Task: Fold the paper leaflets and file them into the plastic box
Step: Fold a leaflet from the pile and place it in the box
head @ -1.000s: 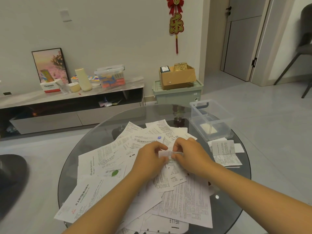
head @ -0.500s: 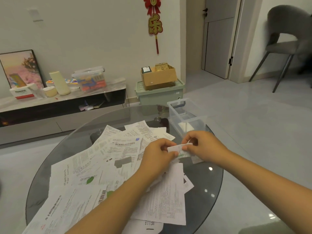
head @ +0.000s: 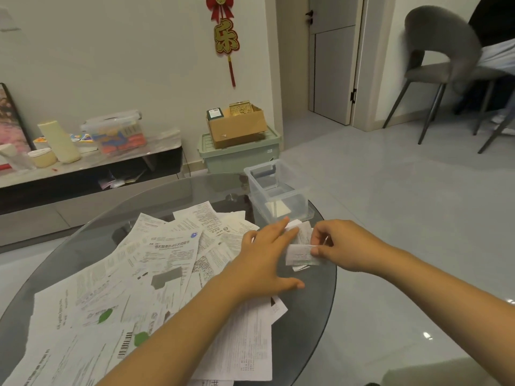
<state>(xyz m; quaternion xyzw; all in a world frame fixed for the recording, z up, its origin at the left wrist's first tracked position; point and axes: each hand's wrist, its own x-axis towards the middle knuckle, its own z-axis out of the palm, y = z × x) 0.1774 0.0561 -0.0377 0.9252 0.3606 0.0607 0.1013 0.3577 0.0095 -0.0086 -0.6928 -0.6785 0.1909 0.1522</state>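
My right hand (head: 344,247) pinches the folded leaflet (head: 299,254), long axis running left-right. The plastic box (head: 278,190) lies just beyond it, apparently nearest that hand. My left hand (head: 264,260) hovers with fingers spread, holding nothing.

The print on the loose leaflets (head: 167,254) is too small to read. The left hand (head: 264,260) hides the papers beneath it. At nine o'clock the picture frame (head: 11,118) is cut off.
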